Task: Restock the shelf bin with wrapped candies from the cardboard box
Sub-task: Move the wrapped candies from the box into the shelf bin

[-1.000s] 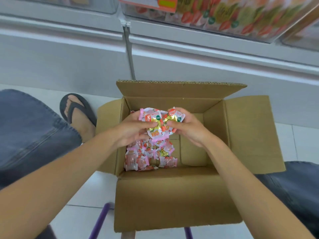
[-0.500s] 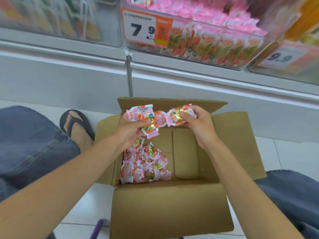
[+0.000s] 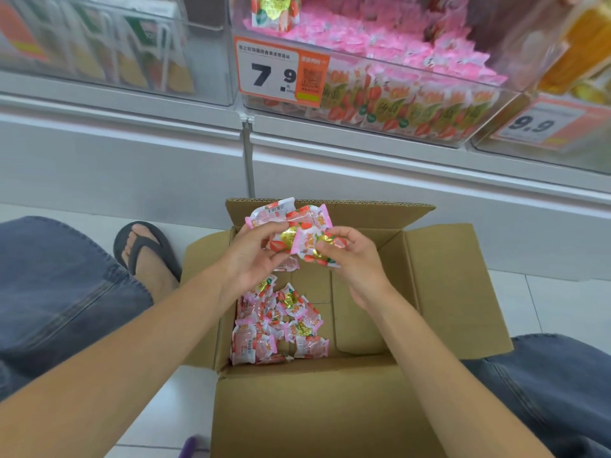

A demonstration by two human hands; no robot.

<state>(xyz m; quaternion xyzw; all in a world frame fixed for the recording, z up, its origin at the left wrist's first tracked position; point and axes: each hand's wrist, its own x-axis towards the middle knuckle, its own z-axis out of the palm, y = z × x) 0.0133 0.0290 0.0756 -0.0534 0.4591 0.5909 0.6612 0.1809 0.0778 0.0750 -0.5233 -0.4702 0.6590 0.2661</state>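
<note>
Person low on a tile floor [image 3: 562, 302], open box [image 3: 453, 292] between the knees, flaps folded out. Left hand [image 3: 254, 256] is over the box's far-left corner, fingers curled round a bunch [image 3: 287, 219] of candies with the thumb laid across the front. The wrappers are pink and white with strawberry print and a gold patch, and one shows a barcode. Right hand [image 3: 357, 262] is just beside it, thumb and fingertips pinching one packet [image 3: 312, 247] at the bunch's right edge, and that packet touches the bunch. Both hands are held above the box and below the shelf [image 3: 363, 153]. A pile [image 3: 277, 325] of the same candies lies on the box floor along its left wall, reaching the near-left corner, while the right half shows plain cardboard. The clear-walled bin [image 3: 429, 110] sits on the shelf beyond the box, with upright rows of candies against its front wall and loose pink packets heaped behind. The price tag [image 3: 281, 72] at the bin's front left corner reads 7.9. The next bin to the right carries a tag [image 3: 535, 125] reading 9.9. A foot [image 3: 145, 256] in a dark sandal rests on the floor left of the box.
</note>
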